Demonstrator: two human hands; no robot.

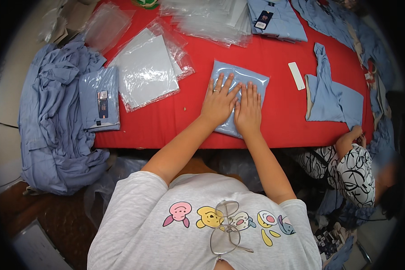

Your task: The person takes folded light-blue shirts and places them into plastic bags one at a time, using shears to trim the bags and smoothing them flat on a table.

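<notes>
A folded blue shirt in a clear plastic bag (252, 77) lies flat on the red-covered table, close to its front edge. My left hand (219, 101) presses on it with the fingers stretched out and a ring on one finger. Beside it, thumbs nearly meeting, my right hand (248, 110) rests flat on the same bag, fingers straight. Neither hand grips anything. To the left is a second bagged blue shirt (90, 101) with a dark tag. Between the two shirts lie clear bags with white card sheets (148, 67).
A heap of blue shirts (54, 117) hangs over the table's left edge. Clear bags (207, 20) and a tagged folded shirt (279, 22) lie at the back. Right of me are a white strip (296, 75), a partly folded shirt (335, 101) and another person's hand (356, 132).
</notes>
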